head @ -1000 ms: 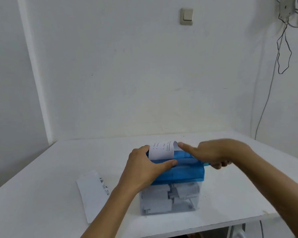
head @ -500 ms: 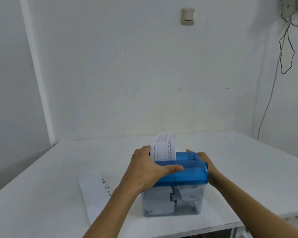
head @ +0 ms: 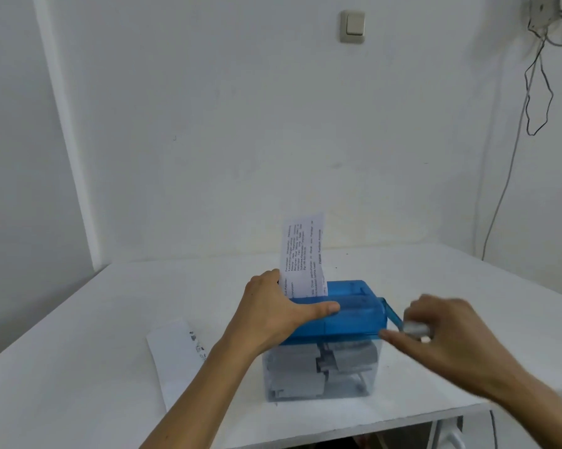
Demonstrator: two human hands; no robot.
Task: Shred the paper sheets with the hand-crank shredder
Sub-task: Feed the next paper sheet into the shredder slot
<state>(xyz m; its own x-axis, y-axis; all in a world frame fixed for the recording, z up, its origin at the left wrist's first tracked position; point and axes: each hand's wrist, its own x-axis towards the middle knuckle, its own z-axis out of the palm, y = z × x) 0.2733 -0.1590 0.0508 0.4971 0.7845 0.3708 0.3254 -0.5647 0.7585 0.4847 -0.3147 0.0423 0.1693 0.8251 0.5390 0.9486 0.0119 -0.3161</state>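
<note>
A blue-topped hand-crank shredder [head: 354, 314] with a clear bin [head: 321, 371] full of paper pieces stands near the table's front edge. A printed paper strip [head: 302, 254] stands upright in its slot. My left hand [head: 276, 315] grips the shredder's blue top from the left, thumb laid across the front. My right hand [head: 448, 332], blurred by motion, holds the grey knob of the blue crank [head: 393, 314] at the shredder's right side.
Another printed paper sheet [head: 176, 354] lies flat on the white table [head: 111, 319] left of the shredder. The table's front edge runs just below the bin. A wall stands behind, with a dangling cable [head: 506, 176] at the right.
My right hand left the paper, went round the shredder's right side and took the crank knob. The strip now stands taller and straighter in the slot. My left hand stayed on the top.
</note>
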